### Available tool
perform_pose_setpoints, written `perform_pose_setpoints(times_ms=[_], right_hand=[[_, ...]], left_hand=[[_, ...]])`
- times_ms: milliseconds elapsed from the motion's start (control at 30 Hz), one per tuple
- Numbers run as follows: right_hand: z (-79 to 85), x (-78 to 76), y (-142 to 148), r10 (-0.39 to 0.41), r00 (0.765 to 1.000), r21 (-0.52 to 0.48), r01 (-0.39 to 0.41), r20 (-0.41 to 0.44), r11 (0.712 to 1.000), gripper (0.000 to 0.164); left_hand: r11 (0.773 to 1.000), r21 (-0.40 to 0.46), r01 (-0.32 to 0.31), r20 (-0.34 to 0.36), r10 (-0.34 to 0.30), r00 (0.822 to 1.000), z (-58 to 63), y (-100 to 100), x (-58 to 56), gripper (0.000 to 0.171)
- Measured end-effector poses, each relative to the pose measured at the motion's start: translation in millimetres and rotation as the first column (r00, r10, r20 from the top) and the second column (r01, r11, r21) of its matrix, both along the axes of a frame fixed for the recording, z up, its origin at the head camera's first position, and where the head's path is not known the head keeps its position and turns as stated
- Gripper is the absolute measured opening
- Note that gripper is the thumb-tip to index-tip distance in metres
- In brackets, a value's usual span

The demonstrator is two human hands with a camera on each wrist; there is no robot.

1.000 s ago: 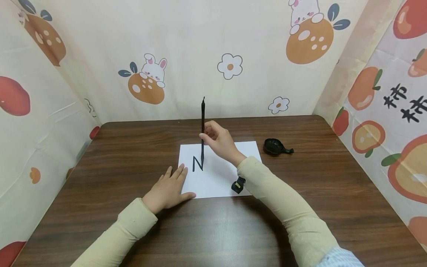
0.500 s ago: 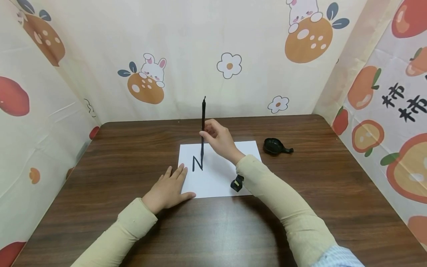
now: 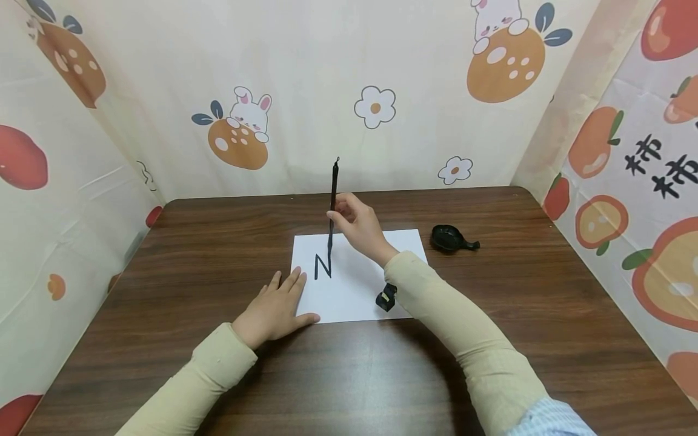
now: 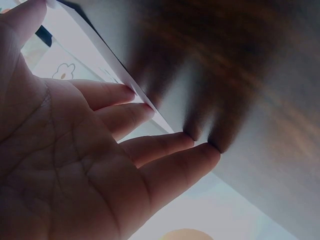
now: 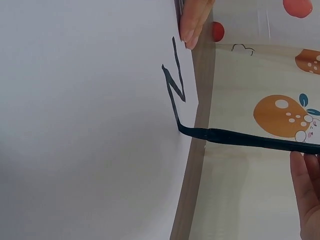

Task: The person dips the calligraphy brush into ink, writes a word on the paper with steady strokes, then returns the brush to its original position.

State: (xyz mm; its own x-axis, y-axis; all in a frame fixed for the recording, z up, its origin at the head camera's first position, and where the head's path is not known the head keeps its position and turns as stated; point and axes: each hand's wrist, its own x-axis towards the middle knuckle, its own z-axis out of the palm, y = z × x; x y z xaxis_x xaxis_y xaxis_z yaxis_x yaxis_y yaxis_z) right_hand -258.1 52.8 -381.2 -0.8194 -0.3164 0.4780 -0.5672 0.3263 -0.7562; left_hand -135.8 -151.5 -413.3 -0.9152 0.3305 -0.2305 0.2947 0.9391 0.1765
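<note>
In the head view, a person's right hand [image 3: 357,227] pinches a black brush [image 3: 333,194] between thumb and fingers, well up the handle and nearly upright, probably so that the hair alone meets the sheet and the hand does not smear the ink. The brush is over the left part of a white paper [image 3: 354,297], at the right-hand stroke of a black letter N [image 3: 323,267]. The left hand [image 3: 275,312] lies flat with its fingers straight and spread across the paper's left edge, seemingly to keep the sheet from sliding on the brown table [image 3: 349,381]. A small black dish [image 3: 448,239] sits just beyond the paper on the right – within easy reach of the right hand, one would judge. In the left wrist view, the fingers are stretched out and hold nothing; two fingertips [image 4: 150,111] meet the paper's edge and the other two rest on the table beyond it. In the right wrist view, the brush's tip [image 5: 184,130] bends against the paper where the N's last stroke ends – a sign of light pressure – while the right hand shows only in part, its fingers against the handle
</note>
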Motion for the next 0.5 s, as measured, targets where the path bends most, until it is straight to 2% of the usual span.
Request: perform_pose_setpoints(times_ms=[500], right_hand=[[4.2, 2.0, 6.2, -0.013, 1.0, -0.056, 0.012, -0.029, 0.998, 0.021]], left_hand=[[1.0, 0.003, 0.0, -0.004, 0.0, 1.0, 1.4, 0.6, -0.3, 0.094]])
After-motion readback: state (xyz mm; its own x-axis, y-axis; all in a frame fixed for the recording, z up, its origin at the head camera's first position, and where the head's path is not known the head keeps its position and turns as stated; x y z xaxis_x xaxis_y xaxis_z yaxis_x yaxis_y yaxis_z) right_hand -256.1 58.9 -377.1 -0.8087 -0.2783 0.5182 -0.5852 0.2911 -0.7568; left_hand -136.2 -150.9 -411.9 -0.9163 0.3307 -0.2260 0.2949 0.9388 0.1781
